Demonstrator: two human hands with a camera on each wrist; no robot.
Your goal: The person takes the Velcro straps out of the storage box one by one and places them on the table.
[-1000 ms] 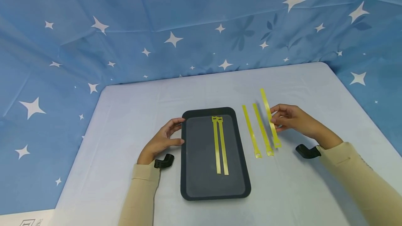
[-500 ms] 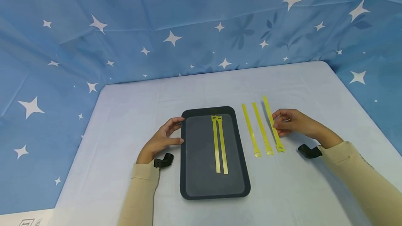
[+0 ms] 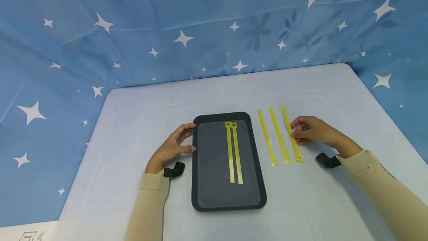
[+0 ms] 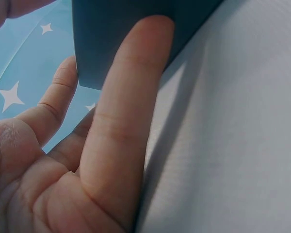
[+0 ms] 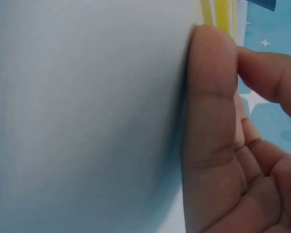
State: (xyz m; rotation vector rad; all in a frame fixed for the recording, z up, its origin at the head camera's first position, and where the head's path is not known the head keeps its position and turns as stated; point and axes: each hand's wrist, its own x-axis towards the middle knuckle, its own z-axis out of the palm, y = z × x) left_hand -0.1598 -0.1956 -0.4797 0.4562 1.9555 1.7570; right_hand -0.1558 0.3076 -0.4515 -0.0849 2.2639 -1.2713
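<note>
My right hand (image 3: pixel 309 131) pinches the right edge of a yellow hook-and-loop cable tie (image 3: pixel 295 150), which lies along the white table with its slotted head toward me. Two more yellow ties (image 3: pixel 280 137) lie side by side just left of it. My left hand (image 3: pixel 170 148) rests with thumb and fingertips against the left rim of a dark grey tray (image 3: pixel 195 181). In the left wrist view, the straight thumb (image 4: pixel 126 111) presses the tray's outer wall (image 4: pixel 102 43). Two yellow ties (image 3: pixel 234 155) lie in the tray, slotted heads at the far end.
A white cloth (image 3: pixel 150 103) covers the table. Behind it hangs a blue curtain (image 3: pixel 214 18) with white stars. Each wrist carries a black camera mount (image 3: pixel 174 170). A printed white corner (image 3: pixel 31 231) shows at the lower left.
My right hand has lowered the tie and set it down right of the other two, straightening it and moving it slightly toward me. The left hand and tray stay put.
</note>
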